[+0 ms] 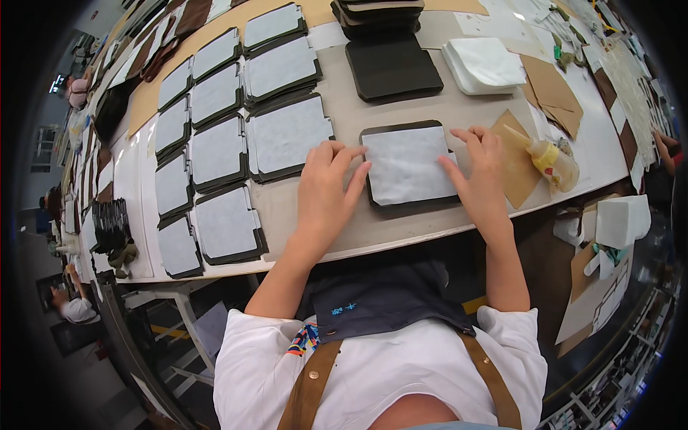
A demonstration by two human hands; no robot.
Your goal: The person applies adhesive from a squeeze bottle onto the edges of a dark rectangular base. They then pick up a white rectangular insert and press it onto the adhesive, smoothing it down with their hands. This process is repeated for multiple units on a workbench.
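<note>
In front of me lies a dark flat panel [416, 209] with a white sheet [406, 166] on it, the dark border showing around the sheet. My left hand [326, 183] is at the sheet's left edge, index fingertip and thumb spread apart. On the other side my right hand [481, 175] has its thumb at the sheet's right edge and its fingers spread, slightly bent. Neither hand grips anything. Beyond them is a bare dark panel [393, 67], and to its right a stack of white sheets [485, 63].
Several piles of dark panels topped with white sheets [287, 134] stand in rows at left. A glue bottle [553, 165] lies on brown paper [516, 161] by my right hand. A tall dark stack [376, 16] is at the back. The table's front edge [358, 251] runs before me.
</note>
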